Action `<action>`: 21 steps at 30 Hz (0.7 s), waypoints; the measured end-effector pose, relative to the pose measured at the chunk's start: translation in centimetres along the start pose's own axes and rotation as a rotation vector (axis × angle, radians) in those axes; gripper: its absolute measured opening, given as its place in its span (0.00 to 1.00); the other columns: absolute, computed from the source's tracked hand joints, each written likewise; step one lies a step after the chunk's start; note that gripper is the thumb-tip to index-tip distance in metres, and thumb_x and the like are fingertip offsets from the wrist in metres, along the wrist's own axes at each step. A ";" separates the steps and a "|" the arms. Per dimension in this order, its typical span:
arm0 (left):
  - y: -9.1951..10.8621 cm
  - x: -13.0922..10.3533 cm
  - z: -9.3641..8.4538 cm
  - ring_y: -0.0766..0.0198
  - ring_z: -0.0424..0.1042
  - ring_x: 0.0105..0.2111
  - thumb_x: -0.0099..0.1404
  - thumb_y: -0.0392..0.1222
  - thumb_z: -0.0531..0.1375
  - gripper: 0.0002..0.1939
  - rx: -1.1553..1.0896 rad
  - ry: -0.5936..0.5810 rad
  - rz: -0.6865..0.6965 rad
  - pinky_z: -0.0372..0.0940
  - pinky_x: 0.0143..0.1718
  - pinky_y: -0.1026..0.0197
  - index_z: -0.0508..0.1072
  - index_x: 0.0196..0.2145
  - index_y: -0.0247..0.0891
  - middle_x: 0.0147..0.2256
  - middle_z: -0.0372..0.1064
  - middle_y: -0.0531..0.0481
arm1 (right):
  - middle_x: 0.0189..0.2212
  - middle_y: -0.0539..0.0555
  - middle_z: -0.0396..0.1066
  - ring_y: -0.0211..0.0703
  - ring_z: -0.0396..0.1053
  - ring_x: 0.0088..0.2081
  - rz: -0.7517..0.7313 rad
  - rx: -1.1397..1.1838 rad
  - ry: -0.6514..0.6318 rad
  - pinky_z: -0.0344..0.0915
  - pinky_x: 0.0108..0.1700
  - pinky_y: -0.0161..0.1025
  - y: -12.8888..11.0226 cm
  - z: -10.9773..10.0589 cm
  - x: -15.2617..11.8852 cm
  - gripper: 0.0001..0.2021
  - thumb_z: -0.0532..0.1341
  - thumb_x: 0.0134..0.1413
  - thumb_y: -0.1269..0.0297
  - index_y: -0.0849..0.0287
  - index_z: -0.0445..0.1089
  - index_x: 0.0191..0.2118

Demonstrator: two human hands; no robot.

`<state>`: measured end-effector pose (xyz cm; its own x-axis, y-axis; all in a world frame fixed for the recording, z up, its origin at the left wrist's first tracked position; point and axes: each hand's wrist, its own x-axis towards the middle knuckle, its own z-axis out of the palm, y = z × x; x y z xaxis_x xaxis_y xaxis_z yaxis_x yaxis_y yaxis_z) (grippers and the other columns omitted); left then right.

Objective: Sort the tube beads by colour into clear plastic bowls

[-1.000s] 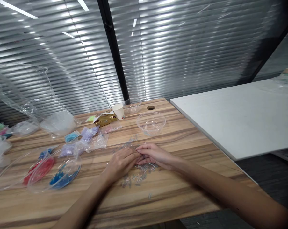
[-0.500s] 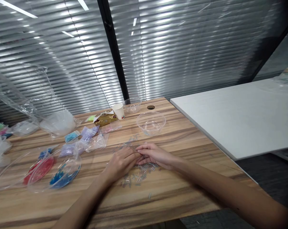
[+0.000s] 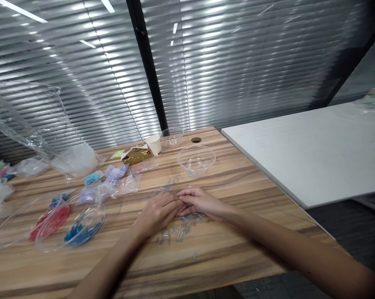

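Note:
My left hand (image 3: 161, 211) and my right hand (image 3: 201, 202) meet over a scatter of small clear tube-like pieces (image 3: 185, 227) on the wooden table. Both have their fingers closed, and the fingertips touch each other. Whatever sits between them is hidden or too small to make out. More of these pieces lie just beyond the hands and around them, with a single one nearer the front edge. A clear plastic bowl (image 3: 196, 162) stands beyond my right hand, with a little something at its bottom.
To the left, clear bowls hold red pieces (image 3: 52, 222) and blue pieces (image 3: 83, 232). Small bags with purple contents (image 3: 115, 173), a gold packet (image 3: 137, 155), a paper cup (image 3: 154, 145) and another clear bowl (image 3: 171, 138) stand behind. A white table (image 3: 312, 153) adjoins at right.

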<state>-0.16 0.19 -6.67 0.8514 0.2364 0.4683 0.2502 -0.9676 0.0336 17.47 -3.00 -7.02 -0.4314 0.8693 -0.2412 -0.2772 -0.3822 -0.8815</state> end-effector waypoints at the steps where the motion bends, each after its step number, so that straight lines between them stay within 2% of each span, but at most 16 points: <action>1: 0.0 0.0 0.0 0.67 0.66 0.38 0.63 0.32 0.53 0.10 -0.001 -0.001 -0.001 0.61 0.37 0.64 0.67 0.43 0.34 0.37 0.68 0.48 | 0.30 0.55 0.71 0.33 0.71 0.29 0.000 0.004 -0.004 0.68 0.37 0.32 0.0 0.0 0.0 0.06 0.57 0.52 0.69 0.66 0.68 0.34; 6: -0.1 -0.1 0.0 0.66 0.66 0.38 0.63 0.31 0.53 0.10 -0.006 -0.012 -0.005 0.61 0.37 0.64 0.67 0.43 0.34 0.38 0.68 0.48 | 0.29 0.54 0.71 0.33 0.71 0.29 0.000 0.012 0.004 0.68 0.36 0.31 0.1 0.0 -0.1 0.06 0.56 0.53 0.70 0.66 0.68 0.33; 12: 0.0 -0.2 0.0 0.67 0.66 0.38 0.64 0.32 0.53 0.10 -0.010 -0.012 -0.005 0.61 0.38 0.64 0.67 0.43 0.35 0.38 0.68 0.48 | 0.29 0.54 0.71 0.33 0.71 0.29 -0.006 0.017 -0.017 0.68 0.37 0.33 0.1 -0.1 0.0 0.07 0.59 0.51 0.67 0.66 0.68 0.34; 21: 0.0 0.0 -0.1 0.66 0.66 0.38 0.64 0.31 0.52 0.10 -0.010 -0.017 -0.004 0.61 0.37 0.63 0.67 0.42 0.34 0.38 0.68 0.47 | 0.28 0.54 0.71 0.33 0.71 0.28 0.004 0.000 -0.004 0.68 0.36 0.31 -0.1 0.0 0.0 0.05 0.56 0.53 0.70 0.66 0.68 0.33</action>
<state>-0.20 0.14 -6.64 0.8580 0.2415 0.4532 0.2487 -0.9675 0.0447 17.45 -2.97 -6.95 -0.4361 0.8664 -0.2432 -0.2754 -0.3858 -0.8805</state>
